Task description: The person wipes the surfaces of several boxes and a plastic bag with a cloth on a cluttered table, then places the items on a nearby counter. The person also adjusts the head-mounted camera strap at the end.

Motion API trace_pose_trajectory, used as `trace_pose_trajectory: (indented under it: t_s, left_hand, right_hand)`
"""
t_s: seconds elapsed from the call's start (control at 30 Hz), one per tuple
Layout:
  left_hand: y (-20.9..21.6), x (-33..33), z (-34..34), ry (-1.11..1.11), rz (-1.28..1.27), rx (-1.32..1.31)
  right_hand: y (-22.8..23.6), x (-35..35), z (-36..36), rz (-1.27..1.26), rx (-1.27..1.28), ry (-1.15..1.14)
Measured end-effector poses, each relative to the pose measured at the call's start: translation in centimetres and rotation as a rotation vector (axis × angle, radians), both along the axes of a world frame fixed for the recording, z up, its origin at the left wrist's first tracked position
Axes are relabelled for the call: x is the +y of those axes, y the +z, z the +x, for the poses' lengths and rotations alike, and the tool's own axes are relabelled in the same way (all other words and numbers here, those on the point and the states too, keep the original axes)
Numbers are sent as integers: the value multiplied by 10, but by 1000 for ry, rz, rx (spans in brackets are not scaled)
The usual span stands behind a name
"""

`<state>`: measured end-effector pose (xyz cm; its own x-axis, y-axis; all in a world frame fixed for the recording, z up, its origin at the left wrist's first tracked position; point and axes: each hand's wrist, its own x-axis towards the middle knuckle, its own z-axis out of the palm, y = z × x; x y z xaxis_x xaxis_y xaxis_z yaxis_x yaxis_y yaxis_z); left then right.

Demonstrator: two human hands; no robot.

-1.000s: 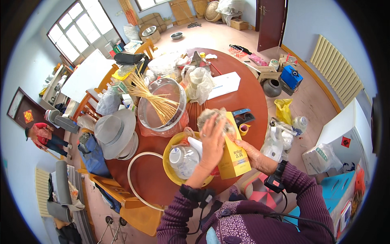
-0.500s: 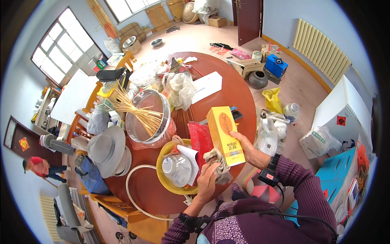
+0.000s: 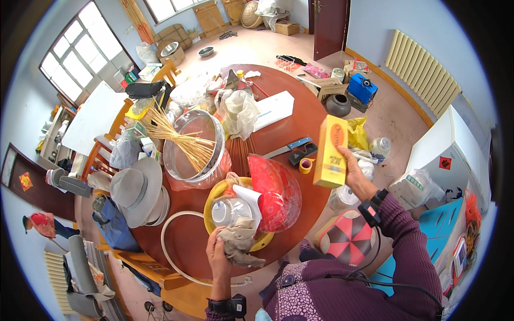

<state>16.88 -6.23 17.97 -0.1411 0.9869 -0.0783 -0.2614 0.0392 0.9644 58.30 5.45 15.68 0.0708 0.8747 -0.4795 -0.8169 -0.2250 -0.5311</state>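
Carton [image 3: 331,152], yellow, sat at the table's [image 3: 297,128] three o'clock, gripped in my right hand [image 3: 355,172]; my left hand [image 3: 218,254] clutched a grey-beige rag [image 3: 239,241] at six. Step, I judged: wiping; another pass called for bringing rag to carton.

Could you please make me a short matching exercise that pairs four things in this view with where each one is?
Column one:
1. yellow box
2. crumpled cloth
3. bundle of thin sticks
4. grey hat

Column two:
A. lying across the round sieve
B. in the grip of the left hand
C. at the left side of the round table
D. in the grip of the right hand

Right pairs: 1-D, 2-B, 3-A, 4-C.
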Motion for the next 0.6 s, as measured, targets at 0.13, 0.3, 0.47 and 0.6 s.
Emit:
trace_pose_trajectory:
  t_s: [0.13, 0.3, 0.47, 0.6]
  left_hand:
    - [-8, -6, -17, 111, 8, -108]
    - [-17, -4, -5, 176, -33, -115]
    - [-14, 4, 17, 244, -59, -77]
    - [-11, 0, 27, 300, -83, -48]
  right_hand:
    - [-7, 7, 31, 22, -113, -183]
    - [-31, 40, 62, -6, -291, -181]
    - [-44, 96, 76, 104, -471, -74]
    - [-45, 145, 63, 235, -548, -5]
